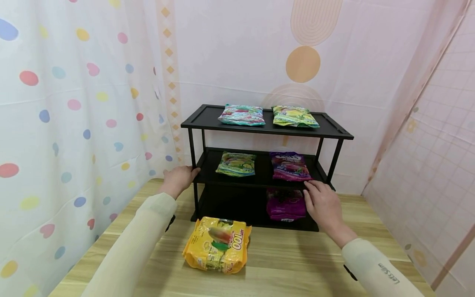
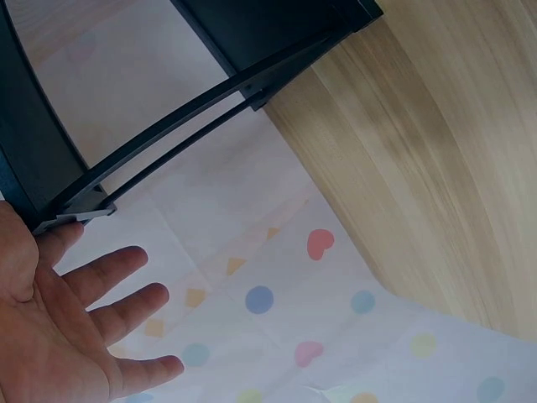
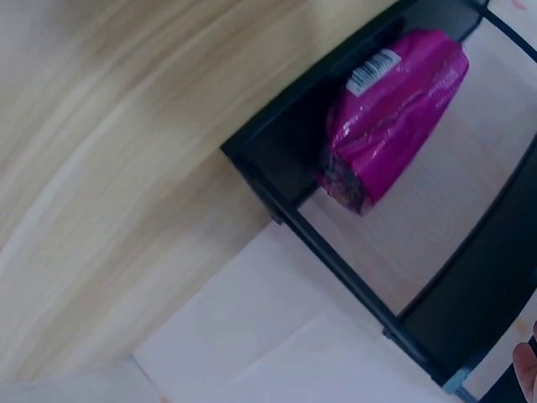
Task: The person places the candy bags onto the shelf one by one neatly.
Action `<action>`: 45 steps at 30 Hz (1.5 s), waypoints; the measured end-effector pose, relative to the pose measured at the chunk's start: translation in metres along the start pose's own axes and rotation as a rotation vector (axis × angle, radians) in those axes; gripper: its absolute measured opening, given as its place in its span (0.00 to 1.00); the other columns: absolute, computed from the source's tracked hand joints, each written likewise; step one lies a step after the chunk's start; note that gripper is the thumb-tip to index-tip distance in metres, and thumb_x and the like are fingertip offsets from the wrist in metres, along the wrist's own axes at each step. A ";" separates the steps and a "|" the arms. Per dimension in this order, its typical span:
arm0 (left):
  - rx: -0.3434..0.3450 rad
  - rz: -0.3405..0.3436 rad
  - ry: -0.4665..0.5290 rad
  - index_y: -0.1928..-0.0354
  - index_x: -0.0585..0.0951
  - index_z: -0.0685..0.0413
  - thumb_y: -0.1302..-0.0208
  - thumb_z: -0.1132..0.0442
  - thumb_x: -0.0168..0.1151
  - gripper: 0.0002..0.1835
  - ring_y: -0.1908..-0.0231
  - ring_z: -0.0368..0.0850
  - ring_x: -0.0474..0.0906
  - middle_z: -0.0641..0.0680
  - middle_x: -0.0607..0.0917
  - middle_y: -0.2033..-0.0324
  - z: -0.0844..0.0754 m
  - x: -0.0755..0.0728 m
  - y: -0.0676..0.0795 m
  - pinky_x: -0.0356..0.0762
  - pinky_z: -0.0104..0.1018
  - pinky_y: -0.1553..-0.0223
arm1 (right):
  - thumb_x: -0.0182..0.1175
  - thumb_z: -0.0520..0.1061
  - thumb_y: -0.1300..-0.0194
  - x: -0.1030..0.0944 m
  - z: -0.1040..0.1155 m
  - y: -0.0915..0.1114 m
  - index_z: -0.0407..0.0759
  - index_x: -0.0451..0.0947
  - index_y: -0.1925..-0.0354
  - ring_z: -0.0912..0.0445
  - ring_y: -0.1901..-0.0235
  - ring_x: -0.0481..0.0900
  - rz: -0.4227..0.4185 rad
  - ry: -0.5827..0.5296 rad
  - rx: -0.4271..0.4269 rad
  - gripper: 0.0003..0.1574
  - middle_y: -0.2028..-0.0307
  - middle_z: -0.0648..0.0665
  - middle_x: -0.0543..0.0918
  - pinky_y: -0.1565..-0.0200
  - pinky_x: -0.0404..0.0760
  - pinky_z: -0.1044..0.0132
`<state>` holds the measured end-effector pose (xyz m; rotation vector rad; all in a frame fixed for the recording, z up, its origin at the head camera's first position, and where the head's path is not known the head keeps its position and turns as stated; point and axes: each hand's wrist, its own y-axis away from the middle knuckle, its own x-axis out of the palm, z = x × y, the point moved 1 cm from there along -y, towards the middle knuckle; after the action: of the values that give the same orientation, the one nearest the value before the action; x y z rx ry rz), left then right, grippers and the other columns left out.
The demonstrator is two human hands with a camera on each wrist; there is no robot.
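A black three-tier shelf rack (image 1: 237,181) stands on the wooden table. At its left side, my left hand (image 1: 179,180) pinches the middle tier near the front post; in the left wrist view the other fingers (image 2: 122,315) spread away from the corner. My right hand (image 1: 326,206) holds the front edge of the middle tier near the right end, thumb lower than the fingers. Just beside those fingertips lies a purple candy bag (image 1: 289,166). Only a bit of the right hand (image 3: 526,369) shows in the right wrist view.
On the top tier lie a teal-white bag (image 1: 242,115) and a yellow-green bag (image 1: 295,116). A green bag (image 1: 236,164) sits mid-left. Below, a magenta bag (image 1: 285,205) occupies the bottom tier's right. A yellow bag (image 1: 219,245) lies on the table (image 1: 282,264) in front.
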<state>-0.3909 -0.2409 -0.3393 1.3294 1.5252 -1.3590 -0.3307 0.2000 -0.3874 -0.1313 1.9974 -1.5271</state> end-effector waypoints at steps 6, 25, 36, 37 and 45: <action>-0.001 0.003 -0.007 0.45 0.80 0.62 0.20 0.45 0.36 0.29 0.45 0.75 0.74 0.71 0.81 0.47 0.000 0.000 -0.002 0.51 0.80 0.43 | 0.66 0.40 0.37 -0.008 -0.010 -0.005 0.30 0.83 0.53 0.37 0.62 0.82 -0.009 0.011 0.070 0.17 0.57 0.32 0.83 0.63 0.81 0.43; 0.000 0.000 0.000 0.44 0.80 0.61 0.20 0.46 0.37 0.29 0.46 0.75 0.74 0.71 0.81 0.48 0.000 -0.001 0.000 0.51 0.80 0.43 | 0.62 0.44 0.32 -0.026 -0.045 -0.007 0.28 0.82 0.53 0.33 0.57 0.80 0.015 0.049 0.409 0.18 0.56 0.29 0.82 0.58 0.77 0.39; -0.007 0.000 0.004 0.45 0.80 0.61 0.20 0.46 0.37 0.28 0.46 0.74 0.75 0.70 0.82 0.48 -0.001 -0.002 0.000 0.51 0.80 0.43 | 0.56 0.51 0.26 -0.028 -0.055 -0.011 0.29 0.79 0.47 0.31 0.52 0.77 0.170 0.067 0.561 0.26 0.48 0.27 0.79 0.61 0.76 0.35; -0.007 0.001 0.002 0.45 0.80 0.61 0.19 0.46 0.37 0.29 0.46 0.74 0.75 0.70 0.82 0.48 -0.001 -0.002 0.000 0.51 0.80 0.43 | 0.55 0.53 0.26 -0.029 -0.056 -0.011 0.29 0.79 0.46 0.31 0.51 0.77 0.195 0.067 0.578 0.28 0.47 0.27 0.78 0.61 0.75 0.35; -0.014 0.012 -0.001 0.46 0.80 0.62 0.20 0.46 0.36 0.29 0.46 0.74 0.74 0.70 0.82 0.48 -0.001 -0.002 0.000 0.51 0.80 0.42 | 0.47 0.61 0.24 -0.028 -0.064 -0.015 0.28 0.74 0.40 0.29 0.45 0.72 0.374 0.054 0.656 0.38 0.41 0.24 0.72 0.57 0.74 0.32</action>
<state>-0.3905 -0.2404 -0.3372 1.3269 1.5220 -1.3387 -0.3454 0.2606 -0.3528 0.5221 1.3596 -1.8419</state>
